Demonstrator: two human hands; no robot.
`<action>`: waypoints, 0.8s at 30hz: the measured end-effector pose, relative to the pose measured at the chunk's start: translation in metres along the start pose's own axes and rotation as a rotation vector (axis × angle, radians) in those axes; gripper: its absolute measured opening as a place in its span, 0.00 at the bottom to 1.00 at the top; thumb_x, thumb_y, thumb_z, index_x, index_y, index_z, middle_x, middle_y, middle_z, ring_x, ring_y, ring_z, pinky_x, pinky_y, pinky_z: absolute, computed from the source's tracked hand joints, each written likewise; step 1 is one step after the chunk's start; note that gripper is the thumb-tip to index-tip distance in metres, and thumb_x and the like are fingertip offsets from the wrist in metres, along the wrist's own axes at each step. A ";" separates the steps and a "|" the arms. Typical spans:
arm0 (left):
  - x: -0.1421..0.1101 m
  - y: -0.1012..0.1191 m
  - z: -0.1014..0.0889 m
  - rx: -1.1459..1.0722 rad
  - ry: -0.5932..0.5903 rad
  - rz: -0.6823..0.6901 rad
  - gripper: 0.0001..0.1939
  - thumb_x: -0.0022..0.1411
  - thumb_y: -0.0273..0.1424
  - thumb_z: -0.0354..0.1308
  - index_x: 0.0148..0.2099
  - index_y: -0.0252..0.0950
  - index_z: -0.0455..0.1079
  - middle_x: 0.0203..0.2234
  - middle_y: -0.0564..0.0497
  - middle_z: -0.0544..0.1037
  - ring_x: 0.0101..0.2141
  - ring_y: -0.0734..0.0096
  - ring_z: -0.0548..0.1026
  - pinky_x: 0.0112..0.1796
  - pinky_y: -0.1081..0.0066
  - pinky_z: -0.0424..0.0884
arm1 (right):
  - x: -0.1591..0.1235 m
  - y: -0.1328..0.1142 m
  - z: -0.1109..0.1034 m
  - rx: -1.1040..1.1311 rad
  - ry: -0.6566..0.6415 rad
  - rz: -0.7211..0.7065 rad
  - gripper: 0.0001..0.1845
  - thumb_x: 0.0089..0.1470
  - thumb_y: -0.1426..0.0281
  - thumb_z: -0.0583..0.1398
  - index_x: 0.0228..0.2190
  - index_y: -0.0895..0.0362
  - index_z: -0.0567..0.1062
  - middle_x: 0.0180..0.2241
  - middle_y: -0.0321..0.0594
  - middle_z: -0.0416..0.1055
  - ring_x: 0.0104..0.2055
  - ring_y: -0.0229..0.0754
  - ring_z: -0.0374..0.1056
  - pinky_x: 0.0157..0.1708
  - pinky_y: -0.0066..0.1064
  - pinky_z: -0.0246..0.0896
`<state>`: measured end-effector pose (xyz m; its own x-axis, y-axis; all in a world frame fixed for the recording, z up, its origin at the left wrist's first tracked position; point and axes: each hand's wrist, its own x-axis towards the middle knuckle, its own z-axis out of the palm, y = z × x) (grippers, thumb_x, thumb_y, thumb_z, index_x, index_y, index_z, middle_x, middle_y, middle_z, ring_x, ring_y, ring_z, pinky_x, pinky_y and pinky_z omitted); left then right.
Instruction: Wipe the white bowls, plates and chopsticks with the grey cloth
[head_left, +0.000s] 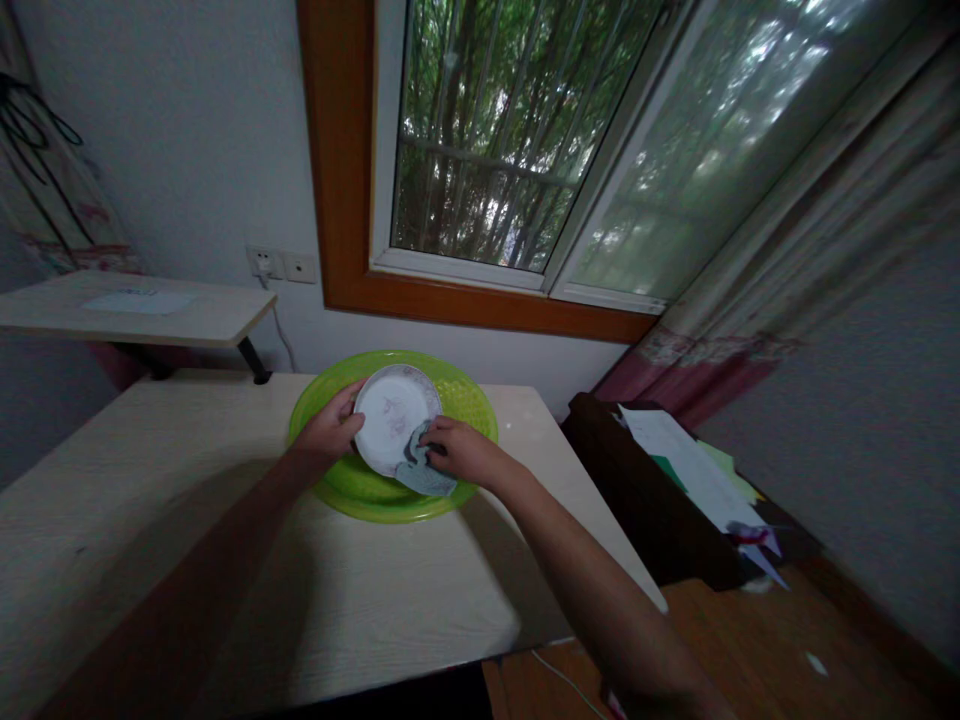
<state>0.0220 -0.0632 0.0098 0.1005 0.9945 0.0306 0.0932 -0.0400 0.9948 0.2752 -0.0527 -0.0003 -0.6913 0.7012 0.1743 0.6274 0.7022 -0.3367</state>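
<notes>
A white plate (391,412) with a faint floral pattern is held tilted over a green basin (352,497). My left hand (331,425) grips the plate's left rim, thumb on the upper face and fingers behind. At the lower right of the plate, my right hand (461,450) is closed on a grey-green cloth (427,478), which touches the plate's face and hangs past its edge. The basin's bottom is partly hidden by the plate and both hands.
The basin stands on a pale wooden table (375,600). A raised shelf (217,315) with a sheet of paper is at the left. Behind are a wall socket (281,265) and a window (495,150). Papers (682,465) lie on a dark cabinet (622,490) at the right.
</notes>
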 end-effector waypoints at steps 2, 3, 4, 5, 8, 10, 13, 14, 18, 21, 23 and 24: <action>0.002 -0.004 -0.005 0.077 -0.038 0.040 0.39 0.57 0.30 0.52 0.70 0.33 0.54 0.47 0.42 0.78 0.36 0.62 0.78 0.33 0.67 0.77 | -0.004 0.003 -0.002 0.072 0.070 -0.014 0.18 0.51 0.80 0.62 0.44 0.58 0.79 0.42 0.44 0.72 0.44 0.42 0.68 0.48 0.33 0.64; 0.002 -0.005 -0.008 0.113 -0.045 0.078 0.38 0.57 0.30 0.51 0.70 0.32 0.55 0.49 0.41 0.78 0.40 0.60 0.79 0.37 0.65 0.78 | -0.005 0.005 -0.005 0.096 0.120 -0.005 0.21 0.50 0.81 0.61 0.46 0.58 0.78 0.44 0.44 0.71 0.45 0.42 0.68 0.49 0.33 0.64; 0.002 -0.005 -0.011 0.154 -0.050 0.118 0.38 0.57 0.30 0.51 0.70 0.32 0.56 0.51 0.42 0.77 0.44 0.58 0.78 0.42 0.63 0.77 | -0.006 0.007 -0.009 0.111 0.178 0.011 0.24 0.49 0.81 0.61 0.48 0.57 0.77 0.45 0.44 0.70 0.46 0.42 0.68 0.50 0.33 0.64; 0.002 -0.005 -0.015 0.201 -0.043 0.163 0.37 0.57 0.30 0.51 0.69 0.32 0.57 0.53 0.42 0.76 0.48 0.56 0.77 0.48 0.61 0.75 | -0.007 0.009 -0.014 0.114 0.225 0.040 0.26 0.49 0.81 0.61 0.50 0.57 0.76 0.46 0.44 0.69 0.47 0.42 0.67 0.50 0.33 0.64; 0.000 -0.001 -0.023 0.433 -0.045 0.217 0.36 0.57 0.30 0.51 0.69 0.36 0.59 0.56 0.46 0.75 0.52 0.54 0.75 0.54 0.58 0.72 | -0.005 0.019 -0.027 0.061 0.312 0.143 0.25 0.49 0.81 0.59 0.50 0.56 0.75 0.45 0.43 0.68 0.48 0.42 0.67 0.52 0.34 0.63; -0.001 0.002 -0.027 0.563 -0.049 0.282 0.36 0.57 0.30 0.49 0.69 0.37 0.60 0.59 0.48 0.73 0.57 0.54 0.72 0.58 0.58 0.67 | -0.002 0.026 -0.031 -0.011 0.306 0.227 0.23 0.51 0.80 0.58 0.49 0.56 0.76 0.46 0.44 0.68 0.49 0.43 0.67 0.52 0.33 0.62; -0.002 0.003 -0.030 0.668 -0.087 0.349 0.33 0.61 0.30 0.46 0.68 0.36 0.62 0.61 0.48 0.71 0.60 0.56 0.69 0.61 0.58 0.63 | 0.006 0.035 -0.030 -0.153 0.139 0.348 0.22 0.52 0.79 0.58 0.48 0.57 0.77 0.47 0.46 0.70 0.49 0.43 0.69 0.51 0.31 0.62; -0.002 0.002 -0.031 0.683 -0.101 0.359 0.32 0.62 0.30 0.45 0.68 0.35 0.62 0.61 0.47 0.71 0.60 0.57 0.69 0.61 0.58 0.63 | 0.009 0.037 -0.028 -0.193 0.058 0.376 0.22 0.52 0.79 0.58 0.49 0.57 0.77 0.48 0.47 0.71 0.49 0.44 0.70 0.50 0.30 0.62; -0.001 -0.001 -0.030 0.669 -0.124 0.395 0.27 0.65 0.31 0.44 0.63 0.35 0.68 0.58 0.46 0.74 0.59 0.59 0.71 0.61 0.59 0.64 | 0.024 0.041 -0.018 -0.234 -0.168 0.406 0.23 0.53 0.78 0.57 0.50 0.58 0.77 0.49 0.50 0.75 0.50 0.47 0.71 0.50 0.30 0.62; 0.000 -0.002 -0.029 0.609 -0.185 0.404 0.24 0.66 0.33 0.45 0.58 0.35 0.73 0.55 0.46 0.78 0.56 0.59 0.74 0.58 0.61 0.67 | 0.038 0.044 -0.012 -0.206 -0.262 0.404 0.23 0.51 0.79 0.58 0.49 0.58 0.79 0.49 0.50 0.76 0.50 0.48 0.72 0.48 0.30 0.62; 0.001 -0.002 -0.029 0.563 -0.247 0.391 0.22 0.66 0.34 0.47 0.55 0.36 0.76 0.52 0.47 0.79 0.53 0.59 0.76 0.56 0.63 0.69 | 0.048 0.047 -0.010 -0.177 -0.332 0.401 0.26 0.49 0.79 0.59 0.51 0.56 0.78 0.51 0.49 0.76 0.50 0.48 0.73 0.47 0.29 0.63; 0.002 -0.001 -0.028 0.546 -0.271 0.388 0.21 0.65 0.33 0.48 0.54 0.37 0.77 0.51 0.47 0.80 0.52 0.60 0.77 0.55 0.63 0.70 | 0.053 0.048 -0.008 -0.158 -0.371 0.400 0.27 0.48 0.80 0.60 0.51 0.55 0.78 0.51 0.47 0.76 0.50 0.48 0.73 0.46 0.28 0.64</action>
<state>-0.0059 -0.0582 0.0113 0.4626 0.8426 0.2758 0.4757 -0.4984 0.7248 0.2718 0.0189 0.0000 -0.4503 0.8463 -0.2845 0.8927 0.4204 -0.1624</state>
